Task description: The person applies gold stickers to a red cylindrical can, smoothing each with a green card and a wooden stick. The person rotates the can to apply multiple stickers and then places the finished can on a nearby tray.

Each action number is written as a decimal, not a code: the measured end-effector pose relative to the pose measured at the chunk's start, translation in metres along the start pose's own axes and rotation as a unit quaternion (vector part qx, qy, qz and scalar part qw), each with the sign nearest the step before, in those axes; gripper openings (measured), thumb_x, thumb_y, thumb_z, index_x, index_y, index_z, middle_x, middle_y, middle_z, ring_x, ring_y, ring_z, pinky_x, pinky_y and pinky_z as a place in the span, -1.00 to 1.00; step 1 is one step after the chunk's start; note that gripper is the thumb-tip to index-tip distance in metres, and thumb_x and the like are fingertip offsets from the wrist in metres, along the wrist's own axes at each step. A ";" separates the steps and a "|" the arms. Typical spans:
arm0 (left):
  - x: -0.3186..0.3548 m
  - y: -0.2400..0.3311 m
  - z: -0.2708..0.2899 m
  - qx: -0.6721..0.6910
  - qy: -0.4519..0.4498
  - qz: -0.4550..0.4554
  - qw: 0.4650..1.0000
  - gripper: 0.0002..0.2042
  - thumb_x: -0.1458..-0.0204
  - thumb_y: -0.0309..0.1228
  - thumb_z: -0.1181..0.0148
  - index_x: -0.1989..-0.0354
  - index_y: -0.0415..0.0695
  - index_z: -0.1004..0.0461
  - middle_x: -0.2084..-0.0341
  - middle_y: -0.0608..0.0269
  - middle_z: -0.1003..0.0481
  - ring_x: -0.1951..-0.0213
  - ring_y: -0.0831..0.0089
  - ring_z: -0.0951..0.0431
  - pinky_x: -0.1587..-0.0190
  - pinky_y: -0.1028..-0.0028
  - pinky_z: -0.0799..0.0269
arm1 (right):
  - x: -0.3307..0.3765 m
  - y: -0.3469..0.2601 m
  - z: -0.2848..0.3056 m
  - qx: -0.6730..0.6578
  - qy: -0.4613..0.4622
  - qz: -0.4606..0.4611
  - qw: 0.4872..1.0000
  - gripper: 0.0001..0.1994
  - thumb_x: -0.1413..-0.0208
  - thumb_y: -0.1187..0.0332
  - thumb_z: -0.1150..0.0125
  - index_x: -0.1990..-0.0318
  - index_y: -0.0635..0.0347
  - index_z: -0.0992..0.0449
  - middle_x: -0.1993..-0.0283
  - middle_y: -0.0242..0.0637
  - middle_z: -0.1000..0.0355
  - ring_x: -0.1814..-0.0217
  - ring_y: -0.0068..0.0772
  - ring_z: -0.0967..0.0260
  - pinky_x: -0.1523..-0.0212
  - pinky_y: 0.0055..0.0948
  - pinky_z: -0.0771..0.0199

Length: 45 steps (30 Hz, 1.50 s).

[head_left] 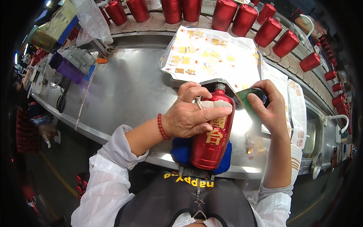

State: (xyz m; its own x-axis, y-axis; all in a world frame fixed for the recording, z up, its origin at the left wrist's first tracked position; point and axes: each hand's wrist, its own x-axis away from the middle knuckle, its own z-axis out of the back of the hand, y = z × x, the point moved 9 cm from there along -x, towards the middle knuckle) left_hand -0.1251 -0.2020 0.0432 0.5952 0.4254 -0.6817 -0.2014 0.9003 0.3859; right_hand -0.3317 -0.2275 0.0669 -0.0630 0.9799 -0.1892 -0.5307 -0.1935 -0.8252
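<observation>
A glossy red bottle (pixel 206 159) with raised gold characters leans in front of me on a blue cloth pad (pixel 225 159), its neck pointing away. Its bare threaded neck meets a dark metal bracket (pixel 214 81). My left hand (pixel 183 115) lies across the bottle's upper part, thumb and fingers pressed on it; pale fabric wraps one finger. To the right of the neck, my right hand (pixel 271 108) pinches a flat green blade-like tool (pixel 245 99) with a round black part. The tool's lower end is blurred, and I cannot tell whether it touches the bottle.
Behind the bottle lies a sheet of gold and red stickers (pixel 211 56) on a tray. More sheets (pixel 297 109) overlap at right. Several red bottles (pixel 172 11) line the curved conveyor (pixel 151 24). A purple bottle (pixel 66 68) stands on the steel table (pixel 121 83), near a plastic bag (pixel 92 19).
</observation>
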 end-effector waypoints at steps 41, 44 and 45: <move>-0.007 -0.049 -0.039 0.367 0.101 0.321 0.867 -0.76 -0.15 -0.42 -0.16 0.01 -0.12 -0.41 0.15 0.20 -0.45 0.03 0.30 -0.35 -0.17 0.29 -0.23 | 0.028 -0.007 -0.007 -0.036 0.023 0.000 0.999 -0.81 -0.11 0.41 -0.30 0.19 0.31 -0.50 0.40 -0.34 -0.50 0.38 -0.58 -0.40 0.34 -0.55 -0.41; -0.006 -0.051 -0.042 0.417 0.095 0.336 0.839 -0.75 -0.18 -0.45 -0.14 -0.02 -0.15 -0.37 0.10 0.22 -0.42 0.01 0.39 -0.37 -0.15 0.34 -0.29 | 0.026 -0.009 -0.007 -0.024 0.025 0.005 0.999 -0.81 -0.11 0.41 -0.30 0.19 0.31 -0.50 0.40 -0.34 -0.50 0.39 -0.58 -0.40 0.34 -0.55 -0.41; -0.007 -0.050 -0.041 0.443 0.083 0.346 0.823 -0.73 -0.20 -0.47 -0.12 -0.05 -0.17 -0.34 0.06 0.23 -0.39 -0.01 0.47 -0.38 -0.15 0.40 -0.32 | 0.026 -0.010 -0.007 -0.024 0.028 0.009 0.999 -0.81 -0.11 0.41 -0.30 0.19 0.31 -0.50 0.40 -0.34 -0.50 0.39 -0.59 -0.40 0.34 -0.55 -0.41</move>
State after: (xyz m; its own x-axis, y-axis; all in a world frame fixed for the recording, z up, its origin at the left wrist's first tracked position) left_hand -0.1515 -0.2460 0.0035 0.4473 0.8809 -0.1550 0.2431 0.0470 0.9689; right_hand -0.3223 -0.2006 0.0668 -0.0246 0.9724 -0.2322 -0.4885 -0.2143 -0.8459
